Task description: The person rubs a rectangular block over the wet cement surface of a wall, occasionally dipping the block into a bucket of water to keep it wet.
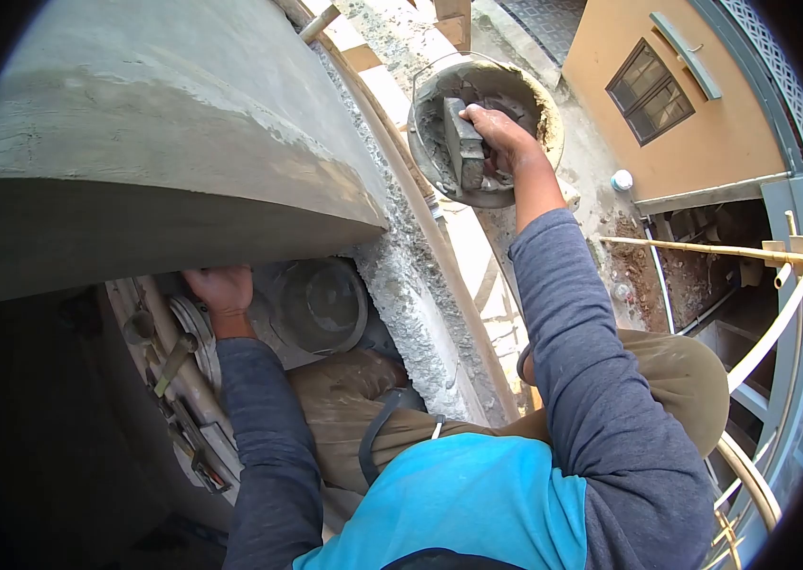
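Note:
My right hand reaches up into a round metal pan of wet grey mortar and grips a grey plastering float by its handle, the blade standing on edge in the mortar. My left hand is lower, under a curved, freshly plastered concrete overhang, resting on a wooden pole of the scaffold. Both arms wear dark blue-grey sleeves over a light blue shirt.
A second grey bucket sits below the overhang beside my left hand. A rough concrete ledge runs between my arms. Bamboo poles and curved rails lie to the right, with an orange wall and window and the ground far below.

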Action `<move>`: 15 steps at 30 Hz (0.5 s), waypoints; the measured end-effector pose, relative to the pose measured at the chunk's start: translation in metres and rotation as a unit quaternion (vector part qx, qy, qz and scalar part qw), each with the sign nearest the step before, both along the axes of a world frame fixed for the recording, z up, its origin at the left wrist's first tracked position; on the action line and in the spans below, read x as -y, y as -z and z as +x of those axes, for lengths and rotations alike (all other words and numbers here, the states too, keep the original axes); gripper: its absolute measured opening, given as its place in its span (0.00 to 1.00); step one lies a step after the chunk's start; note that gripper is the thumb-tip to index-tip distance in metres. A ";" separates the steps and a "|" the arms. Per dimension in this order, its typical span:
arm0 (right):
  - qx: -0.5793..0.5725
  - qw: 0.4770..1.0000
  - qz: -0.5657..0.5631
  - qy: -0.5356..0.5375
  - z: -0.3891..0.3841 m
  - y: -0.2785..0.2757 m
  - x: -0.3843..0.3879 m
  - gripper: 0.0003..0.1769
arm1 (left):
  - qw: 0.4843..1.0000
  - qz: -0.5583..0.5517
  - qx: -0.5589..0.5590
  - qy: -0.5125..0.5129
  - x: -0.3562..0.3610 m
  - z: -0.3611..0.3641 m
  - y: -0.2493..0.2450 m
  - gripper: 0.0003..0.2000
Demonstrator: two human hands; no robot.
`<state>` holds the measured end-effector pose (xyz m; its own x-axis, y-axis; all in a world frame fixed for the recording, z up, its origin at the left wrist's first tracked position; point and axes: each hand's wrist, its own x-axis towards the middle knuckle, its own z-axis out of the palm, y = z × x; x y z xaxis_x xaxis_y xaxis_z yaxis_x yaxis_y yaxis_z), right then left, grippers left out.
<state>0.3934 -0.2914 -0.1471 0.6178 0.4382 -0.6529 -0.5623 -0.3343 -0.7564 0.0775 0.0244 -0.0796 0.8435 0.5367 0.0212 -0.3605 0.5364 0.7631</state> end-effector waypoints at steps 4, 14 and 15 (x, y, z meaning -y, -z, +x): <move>-0.053 0.995 0.045 0.066 0.000 0.015 -0.012 0.20 | 0.988 0.052 -0.087 -0.112 0.012 0.011 -0.008 0.30; -0.072 0.932 0.302 0.185 -0.031 -0.018 0.023 0.20 | 0.992 0.043 -0.069 -0.093 0.006 0.006 0.001 0.30; -0.103 0.907 0.392 0.112 -0.038 -0.022 0.027 0.24 | 0.992 0.044 -0.065 -0.095 0.006 0.007 0.001 0.30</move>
